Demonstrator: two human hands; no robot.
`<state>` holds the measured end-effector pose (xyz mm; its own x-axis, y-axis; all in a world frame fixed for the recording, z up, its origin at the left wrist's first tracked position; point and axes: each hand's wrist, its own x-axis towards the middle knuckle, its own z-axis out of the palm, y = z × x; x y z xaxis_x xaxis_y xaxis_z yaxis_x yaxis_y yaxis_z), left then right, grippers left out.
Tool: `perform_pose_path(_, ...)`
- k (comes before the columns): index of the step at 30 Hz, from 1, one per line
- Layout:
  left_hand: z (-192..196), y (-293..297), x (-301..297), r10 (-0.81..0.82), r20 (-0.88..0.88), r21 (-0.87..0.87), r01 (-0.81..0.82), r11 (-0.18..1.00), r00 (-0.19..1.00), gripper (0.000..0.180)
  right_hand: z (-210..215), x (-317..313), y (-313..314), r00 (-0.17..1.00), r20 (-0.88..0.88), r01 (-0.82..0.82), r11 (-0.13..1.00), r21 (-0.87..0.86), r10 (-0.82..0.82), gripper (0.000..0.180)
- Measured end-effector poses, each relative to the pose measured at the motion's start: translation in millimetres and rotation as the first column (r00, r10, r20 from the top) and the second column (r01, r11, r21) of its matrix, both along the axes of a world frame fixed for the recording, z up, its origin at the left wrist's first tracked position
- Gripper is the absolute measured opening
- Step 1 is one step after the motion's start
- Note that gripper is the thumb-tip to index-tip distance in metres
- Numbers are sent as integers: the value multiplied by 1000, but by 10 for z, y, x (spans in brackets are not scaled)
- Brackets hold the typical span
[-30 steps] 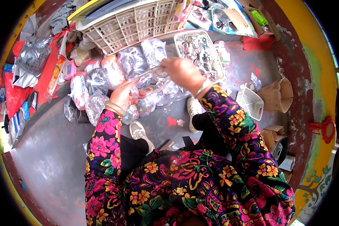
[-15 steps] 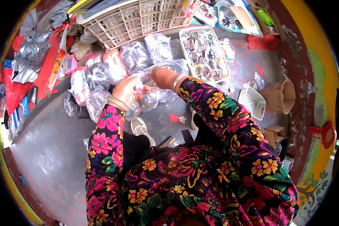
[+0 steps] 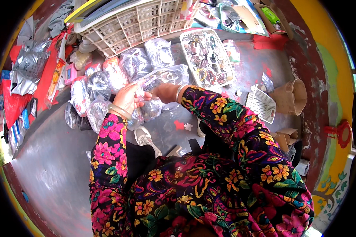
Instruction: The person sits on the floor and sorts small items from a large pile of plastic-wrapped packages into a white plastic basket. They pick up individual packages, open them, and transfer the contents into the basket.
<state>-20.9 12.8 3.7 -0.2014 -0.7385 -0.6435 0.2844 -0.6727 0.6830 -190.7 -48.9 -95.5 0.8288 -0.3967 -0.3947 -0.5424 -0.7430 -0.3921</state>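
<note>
A clear plastic bag (image 3: 172, 74) with items inside lies stretched out in front of the person, just left of a white tray (image 3: 184, 51) full of small accessories, and the left hand (image 3: 124, 98) pinches its gathered near end between thumb and fingers while the right hand (image 3: 165, 93) bends in against its near side, its fingertips hidden so that I cannot tell their grip. Around it, filled plastic bags (image 3: 100, 83) crowd the grey floor (image 3: 59, 158), with a large cream crate (image 3: 142, 27) beyond, and a white basket (image 3: 261, 107) stands beside a brown cardboard box (image 3: 288, 97) farther right.
</note>
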Motion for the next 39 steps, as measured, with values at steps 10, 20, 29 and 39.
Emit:
perform_pose_path(10,-86,-52,-27,48,-33,12,-48,999,998,34,436,-240,-274,950,219,193,971,141,-221,33)
perform_pose_path(20,-99,-75,-32,58,-83,-10,-59,998,995,34,515,-1712,-832,788,47,605,757,-247,-614,23)
perform_pose_path(29,-47,-40,-15,64,-65,-2,-64,998,996,33,348,-1248,-574,766,-196,503,761,-409,-612,26)
perform_pose_path(39,-50,-47,-22,50,-79,-37,-53,998,996,33,-55,-1466,-764,750,-165,541,738,-404,-640,21)
